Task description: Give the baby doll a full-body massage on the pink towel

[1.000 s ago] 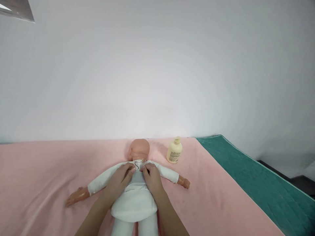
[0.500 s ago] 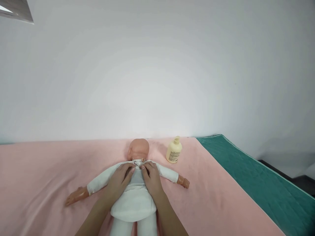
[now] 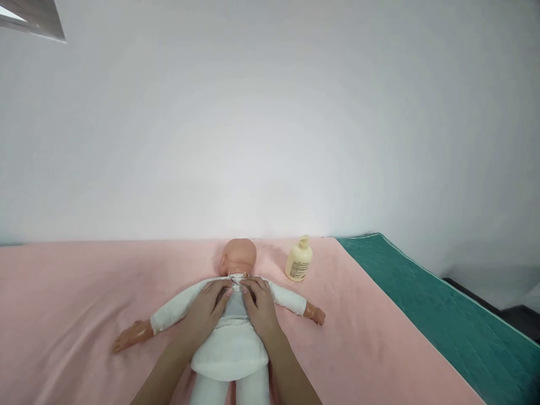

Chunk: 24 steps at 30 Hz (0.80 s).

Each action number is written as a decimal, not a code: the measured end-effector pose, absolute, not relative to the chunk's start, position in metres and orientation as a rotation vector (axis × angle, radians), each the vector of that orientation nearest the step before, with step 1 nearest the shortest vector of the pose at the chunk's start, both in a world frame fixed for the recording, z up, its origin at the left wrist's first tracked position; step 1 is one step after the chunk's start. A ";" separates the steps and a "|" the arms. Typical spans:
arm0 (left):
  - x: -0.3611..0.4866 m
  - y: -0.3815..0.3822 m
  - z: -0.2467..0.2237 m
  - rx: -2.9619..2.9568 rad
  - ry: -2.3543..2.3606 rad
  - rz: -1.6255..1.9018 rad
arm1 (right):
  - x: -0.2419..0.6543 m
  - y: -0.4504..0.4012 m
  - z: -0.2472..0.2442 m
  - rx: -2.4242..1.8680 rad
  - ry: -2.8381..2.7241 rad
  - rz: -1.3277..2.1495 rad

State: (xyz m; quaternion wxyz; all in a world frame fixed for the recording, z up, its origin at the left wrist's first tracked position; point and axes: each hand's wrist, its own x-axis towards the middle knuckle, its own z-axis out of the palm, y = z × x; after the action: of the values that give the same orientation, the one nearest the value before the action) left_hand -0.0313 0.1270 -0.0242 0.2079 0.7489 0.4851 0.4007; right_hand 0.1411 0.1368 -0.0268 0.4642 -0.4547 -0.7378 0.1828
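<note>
A baby doll with a white cloth body lies on the pink sheet, its arms stretched out to both sides. Its bare, smooth head points toward the wall, with no facial features showing. My left hand rests on the left of the doll's upper back, fingers on the cloth and thumb apart. On the right side, my right hand lies the same way, mirroring it. The thumbs are near each other below the neck, and neither hand grips anything. A dark thread or seam shows at the neck between the fingertips.
A pale yellow pump bottle stands upright on the pink sheet, beyond the doll's right-side arm. Green quilted cloth shows along the right edge. Behind the bed rises a white wall.
The view has shifted very slightly. Both hands stay in the same place on the doll's upper back, and the doll and bottle have not moved.
</note>
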 end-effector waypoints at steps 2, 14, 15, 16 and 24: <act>-0.031 0.126 -0.023 2.087 1.358 1.103 | 0.141 0.138 -0.027 -1.136 -1.839 0.441; -0.030 0.125 -0.019 2.153 1.384 1.107 | 0.141 0.138 -0.028 -1.147 -1.862 0.422; -0.030 0.125 -0.019 2.172 1.389 1.126 | 0.141 0.138 -0.029 -1.138 -1.849 0.421; -0.030 0.125 -0.019 2.187 1.398 1.140 | 0.142 0.138 -0.029 -1.135 -1.838 0.419; -0.031 0.128 -0.024 2.216 1.433 1.161 | 0.140 0.141 -0.031 -1.201 -1.875 0.401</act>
State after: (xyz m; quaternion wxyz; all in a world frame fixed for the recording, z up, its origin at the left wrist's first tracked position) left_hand -0.0314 0.1281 -0.0238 0.1290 0.7623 0.4928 0.3993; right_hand 0.1398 0.1411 -0.0310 0.4258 -0.4802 -0.7499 0.1603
